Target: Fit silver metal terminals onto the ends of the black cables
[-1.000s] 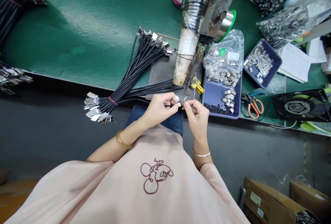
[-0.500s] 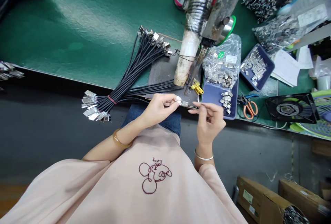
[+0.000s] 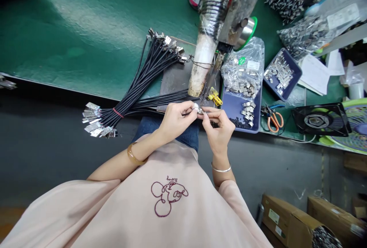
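My left hand (image 3: pixel 177 121) is closed in a pinch at the table's front edge, with something white over a fingertip. It grips a small metal connector (image 3: pixel 200 111), which looks joined to a black cable running in from the left. From the other side my right hand (image 3: pixel 219 128) pinches the same connector, fingertips almost meeting the left ones. Fingers partly hide the connector. To the left lies a bundle of black cables (image 3: pixel 137 76) with metal ends, tied by a red band (image 3: pixel 117 112). Other black cables (image 3: pixel 169 100) stretch toward the nozzle.
A wrapped duct (image 3: pixel 203 55) and a metal arm come down just beyond my hands. Right of them are a yellow clip tool (image 3: pixel 215 96), a blue tray (image 3: pixel 239 104) of metal shells and black bits, a smaller tray (image 3: pixel 298 74), orange-handled pliers (image 3: pixel 275 122) and a fan (image 3: pixel 321 120).
My right hand has moved left from above the tray edge and closed on the connector at my left fingertips. My left hand keeps its pinch. The whole view has shifted slightly.
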`<state>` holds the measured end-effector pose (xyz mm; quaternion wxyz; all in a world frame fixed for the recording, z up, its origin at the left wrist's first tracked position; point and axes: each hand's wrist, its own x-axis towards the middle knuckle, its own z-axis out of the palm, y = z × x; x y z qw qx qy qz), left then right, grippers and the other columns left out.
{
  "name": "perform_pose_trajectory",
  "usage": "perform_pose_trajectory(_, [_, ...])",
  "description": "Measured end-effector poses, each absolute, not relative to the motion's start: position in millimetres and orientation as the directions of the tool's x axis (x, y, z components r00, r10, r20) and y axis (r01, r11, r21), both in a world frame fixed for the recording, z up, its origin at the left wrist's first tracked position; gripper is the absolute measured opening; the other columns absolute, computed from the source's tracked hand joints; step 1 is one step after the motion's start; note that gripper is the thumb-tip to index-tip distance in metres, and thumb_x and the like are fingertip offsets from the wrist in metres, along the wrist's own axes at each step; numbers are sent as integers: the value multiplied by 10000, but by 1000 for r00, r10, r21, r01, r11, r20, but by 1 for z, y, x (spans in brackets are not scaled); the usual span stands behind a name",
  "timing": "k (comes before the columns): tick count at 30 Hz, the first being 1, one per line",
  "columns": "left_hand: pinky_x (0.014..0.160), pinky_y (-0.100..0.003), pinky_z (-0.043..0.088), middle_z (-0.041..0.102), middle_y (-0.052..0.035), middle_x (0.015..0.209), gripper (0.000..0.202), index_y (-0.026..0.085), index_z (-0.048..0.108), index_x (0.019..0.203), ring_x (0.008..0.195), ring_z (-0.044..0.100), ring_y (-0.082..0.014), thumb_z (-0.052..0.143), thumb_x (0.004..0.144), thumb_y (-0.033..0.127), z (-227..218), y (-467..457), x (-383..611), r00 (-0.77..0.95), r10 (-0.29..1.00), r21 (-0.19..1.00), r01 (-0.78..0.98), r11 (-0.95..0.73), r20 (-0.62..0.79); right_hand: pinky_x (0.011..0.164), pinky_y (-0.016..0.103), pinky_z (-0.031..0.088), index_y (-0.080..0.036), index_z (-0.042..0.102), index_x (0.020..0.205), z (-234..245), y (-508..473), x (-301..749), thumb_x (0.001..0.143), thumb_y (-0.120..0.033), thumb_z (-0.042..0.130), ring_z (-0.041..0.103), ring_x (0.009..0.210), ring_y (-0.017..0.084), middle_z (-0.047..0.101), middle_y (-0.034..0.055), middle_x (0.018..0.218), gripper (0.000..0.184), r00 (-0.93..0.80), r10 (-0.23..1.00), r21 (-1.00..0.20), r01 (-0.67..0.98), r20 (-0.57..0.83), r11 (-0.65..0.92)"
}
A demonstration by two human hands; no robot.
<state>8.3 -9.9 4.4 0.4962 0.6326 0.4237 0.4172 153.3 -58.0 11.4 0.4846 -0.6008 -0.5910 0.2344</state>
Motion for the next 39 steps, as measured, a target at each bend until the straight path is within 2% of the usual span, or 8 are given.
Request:
perform_pose_trajectory(8, [553, -198, 425, 648, -7, 657, 177, 136, 684, 782, 584, 557, -103, 582, 886, 236, 8, -8, 7, 283, 954, 973, 173, -152, 99, 744, 273, 655, -223, 624, 846, 17, -52, 155, 890, -198, 621, 752, 823, 136, 758, 13, 989, 50, 152, 933, -814, 547, 327, 197])
perform_pose_trajectory(15, [538, -191, 384, 582, 8, 629, 183, 125, 670, 765, 567, 480, -86, 578, 885, 228, 9, -7, 5, 311, 948, 975, 184, -126, 63, 746, 274, 620, -234, 652, 846, 23, -49, 157, 891, -163, 612, 737, 856, 140, 763, 9, 937, 92, 43, 904, -671, 686, 426, 283])
perform_pose_trajectory(29, [559, -210, 377, 570, 9, 638, 184, 137, 655, 754, 573, 458, -93, 559, 889, 216, 7, -8, 7, 330, 942, 973, 187, -134, 67, 747, 258, 583, -234, 638, 873, 23, -50, 158, 903, -142, 588, 735, 845, 135, 767, 19, 947, 109, -48, 891, -574, 749, 451, 330])
perform_pose_trajectory(34, [555, -210, 364, 547, 17, 628, 191, 138, 641, 734, 568, 432, -90, 553, 886, 211, 0, -12, 7, 346, 935, 966, 207, -152, 72, 742, 240, 574, -222, 632, 889, 17, -57, 159, 899, -115, 587, 744, 851, 132, 775, 34, 963, 116, -104, 874, -484, 798, 475, 359])
perform_pose_trajectory(36, [552, -208, 356, 538, 20, 625, 194, 135, 639, 732, 566, 423, -87, 549, 886, 208, 0, -14, 6, 352, 933, 963, 215, -162, 79, 737, 241, 574, -223, 630, 884, 19, -58, 160, 903, -125, 585, 744, 849, 132, 775, 33, 970, 110, -106, 878, -486, 799, 466, 355])
perform_pose_trajectory(39, [546, -204, 342, 527, 25, 616, 192, 134, 640, 733, 564, 417, -84, 542, 884, 200, 2, -15, 4, 355, 929, 957, 221, -190, 103, 749, 252, 595, -225, 629, 910, 28, -62, 162, 924, -172, 578, 746, 875, 138, 766, 34, 1008, 76, -74, 923, -603, 737, 377, 305])
